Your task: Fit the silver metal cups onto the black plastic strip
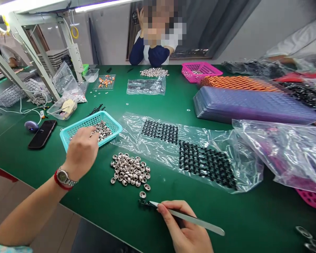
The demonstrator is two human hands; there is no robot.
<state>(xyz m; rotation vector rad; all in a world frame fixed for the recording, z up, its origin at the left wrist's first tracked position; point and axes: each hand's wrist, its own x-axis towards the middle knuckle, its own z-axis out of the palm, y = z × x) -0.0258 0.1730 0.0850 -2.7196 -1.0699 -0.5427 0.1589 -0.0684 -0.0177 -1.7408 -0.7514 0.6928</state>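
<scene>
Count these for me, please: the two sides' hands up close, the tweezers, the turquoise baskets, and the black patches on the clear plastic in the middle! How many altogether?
Close-up hands: 2 (left hand, right hand)
Tweezers: 1
Turquoise basket: 1
Black patches: 2
Total: 6

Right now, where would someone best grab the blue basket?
Probably by the rim at the right end of the blue basket, coming from the right: that raised edge looks free, while the left hand covers part of the near side.
</scene>
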